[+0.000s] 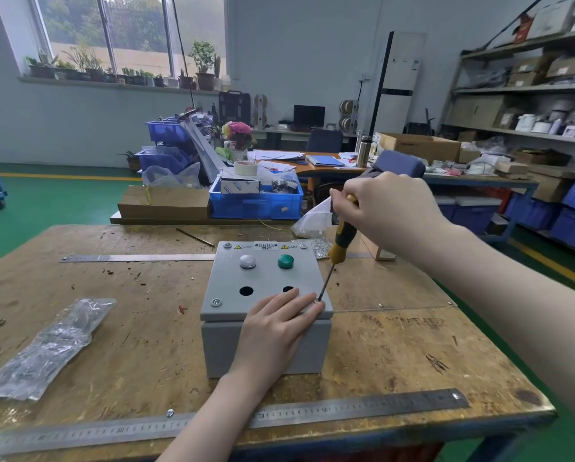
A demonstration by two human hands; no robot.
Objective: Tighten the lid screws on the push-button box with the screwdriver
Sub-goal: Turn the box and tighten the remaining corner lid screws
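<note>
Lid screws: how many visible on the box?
3 clearly: far-left corner, far-right corner, near-left corner. The near-right one sits under the screwdriver tip, mostly hidden by the left hand's fingers.

Two bare forearms, no sleeves, no gloves, rings, watch or wristband seen. Left hand (276,323) over near edge of grey box (266,315); right hand (384,208) above box's right side. Nails short, unpainted.
</note>
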